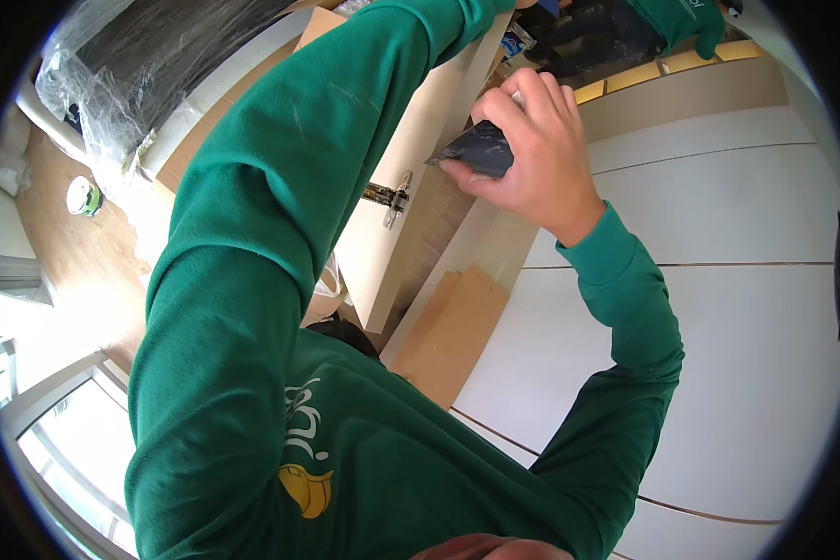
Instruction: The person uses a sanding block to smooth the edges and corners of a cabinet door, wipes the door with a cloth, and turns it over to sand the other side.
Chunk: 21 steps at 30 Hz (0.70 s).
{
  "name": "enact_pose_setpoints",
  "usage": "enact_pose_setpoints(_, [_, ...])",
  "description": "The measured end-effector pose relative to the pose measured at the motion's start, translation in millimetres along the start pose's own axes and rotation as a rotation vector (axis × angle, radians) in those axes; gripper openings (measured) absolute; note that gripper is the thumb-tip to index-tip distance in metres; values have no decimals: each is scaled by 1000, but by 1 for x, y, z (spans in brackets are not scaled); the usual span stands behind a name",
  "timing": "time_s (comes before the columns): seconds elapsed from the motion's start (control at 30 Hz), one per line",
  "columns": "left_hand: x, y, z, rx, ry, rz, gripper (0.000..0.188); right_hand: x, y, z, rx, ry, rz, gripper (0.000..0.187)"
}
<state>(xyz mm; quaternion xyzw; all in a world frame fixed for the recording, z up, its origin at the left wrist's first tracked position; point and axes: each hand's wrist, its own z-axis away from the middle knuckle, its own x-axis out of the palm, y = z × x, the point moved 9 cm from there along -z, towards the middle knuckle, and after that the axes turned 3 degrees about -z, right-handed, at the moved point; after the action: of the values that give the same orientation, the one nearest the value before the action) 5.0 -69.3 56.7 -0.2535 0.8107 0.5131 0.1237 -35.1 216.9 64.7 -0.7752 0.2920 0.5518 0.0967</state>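
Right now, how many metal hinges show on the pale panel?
1: a metal hinge on the pale panel, lower left of the right hand. The left sleeve covers part of the panel, so others may be hidden.

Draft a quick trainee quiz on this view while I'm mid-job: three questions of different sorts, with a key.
1. Which grip holds the dark object?
2. True or false: the metal hinge is on the pale panel.
3. Fill in the blank: the white-and-green tub rests on the ____.

Key:
1. The right grip.
2. True.
3. Floor.
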Motion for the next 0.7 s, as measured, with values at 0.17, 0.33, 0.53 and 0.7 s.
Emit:
enact_pose_setpoints(0.17, [2, -2, -4, 13, -35, 8, 53, 3, -12, 4, -20, -35, -28, 52])
enact_pose_setpoints(0.33, [4, 2, 2, 1, 4, 21, 53, 1, -28, 20, -34, -38, -57, 51])
enact_pose_setpoints(0.53, [2, 6, 7, -3, -69, 25, 52, 4, -26, 21, -16, -45, -50, 50])
enact_pose_setpoints(0.7, [4, -4, -4, 7, -64, -7, 56, -1, -18, 11, -1, -21, -18, 49])
